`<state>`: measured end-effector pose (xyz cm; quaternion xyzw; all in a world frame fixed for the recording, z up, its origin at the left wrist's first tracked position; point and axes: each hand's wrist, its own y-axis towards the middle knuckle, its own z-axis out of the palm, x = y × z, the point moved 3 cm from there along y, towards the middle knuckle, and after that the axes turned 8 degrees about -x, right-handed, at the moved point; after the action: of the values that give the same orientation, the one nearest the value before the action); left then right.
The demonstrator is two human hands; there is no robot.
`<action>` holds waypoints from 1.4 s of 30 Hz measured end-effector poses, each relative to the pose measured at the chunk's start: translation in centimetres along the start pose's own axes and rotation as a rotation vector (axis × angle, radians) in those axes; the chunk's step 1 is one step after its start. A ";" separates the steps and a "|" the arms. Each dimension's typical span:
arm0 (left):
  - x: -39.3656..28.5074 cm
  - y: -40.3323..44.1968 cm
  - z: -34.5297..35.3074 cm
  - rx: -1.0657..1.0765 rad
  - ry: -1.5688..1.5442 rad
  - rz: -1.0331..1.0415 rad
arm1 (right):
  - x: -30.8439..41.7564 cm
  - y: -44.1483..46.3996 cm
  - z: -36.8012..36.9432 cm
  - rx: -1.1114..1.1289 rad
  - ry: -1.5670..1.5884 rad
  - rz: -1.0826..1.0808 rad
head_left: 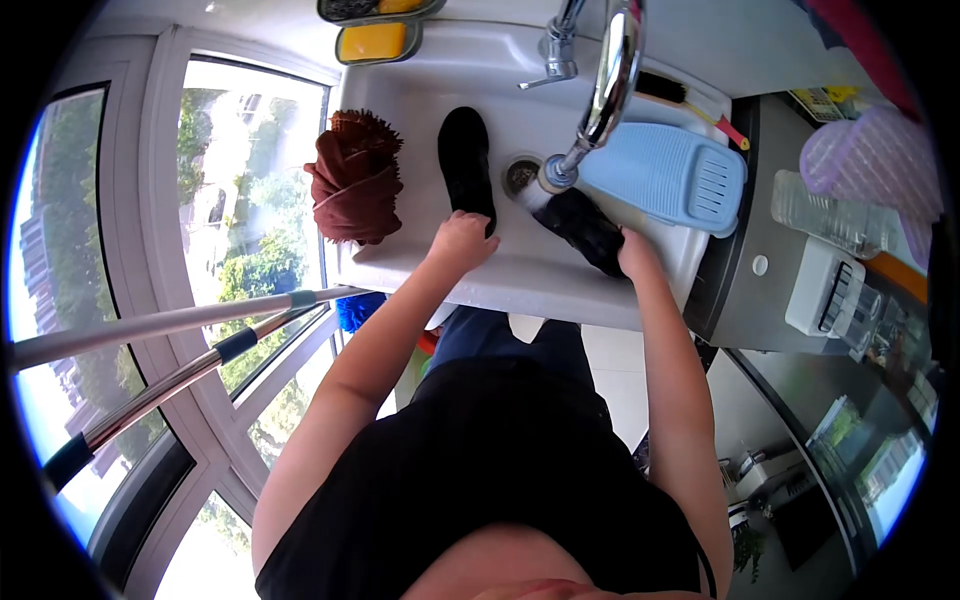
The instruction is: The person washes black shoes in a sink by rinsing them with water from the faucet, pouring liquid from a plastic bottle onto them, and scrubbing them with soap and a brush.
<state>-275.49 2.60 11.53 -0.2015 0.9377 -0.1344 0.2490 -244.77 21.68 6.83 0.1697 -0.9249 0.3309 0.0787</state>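
In the head view two black shoes are in the white sink (pixel 400 85). My left hand (pixel 465 243) is closed on the near end of the left black shoe (pixel 464 160), which lies with its other end toward the back wall. My right hand (pixel 634 254) grips the near end of the right black shoe (pixel 582 230), tilted under the tap spout (pixel 557 174). Water runs onto this shoe's far end beside the drain (pixel 520 176). The fingers of my right hand are partly hidden behind the shoe.
A bundled brown cloth (pixel 357 185) sits at the sink's left. A light blue washboard (pixel 665 175) and a brush (pixel 690 100) lie at its right. A yellow sponge (pixel 371 42) stands on the back ledge. Poles (pixel 200 325) lean at the left by the windows.
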 end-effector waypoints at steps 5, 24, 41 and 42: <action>-0.9 1.3 0.1 0.207 0.023 -0.102 | 2.0 -2.2 -0.8 -0.272 -0.204 -0.081; 1.8 4.8 -0.6 -0.322 0.119 -0.143 | 24.3 -5.9 -12.8 -0.301 0.757 -0.458; 5.9 10.1 -5.3 -0.128 -0.275 -0.406 | 29.3 -4.4 -11.6 -0.392 0.665 -0.474; 6.8 10.6 -3.7 -0.132 -0.277 -0.406 | 29.3 -4.3 -11.4 -0.392 0.664 -0.478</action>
<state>-286.15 9.48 8.12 -0.4180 0.8418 -0.0914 0.3292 -270.06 18.22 25.69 0.2452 -0.8297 0.1583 0.4759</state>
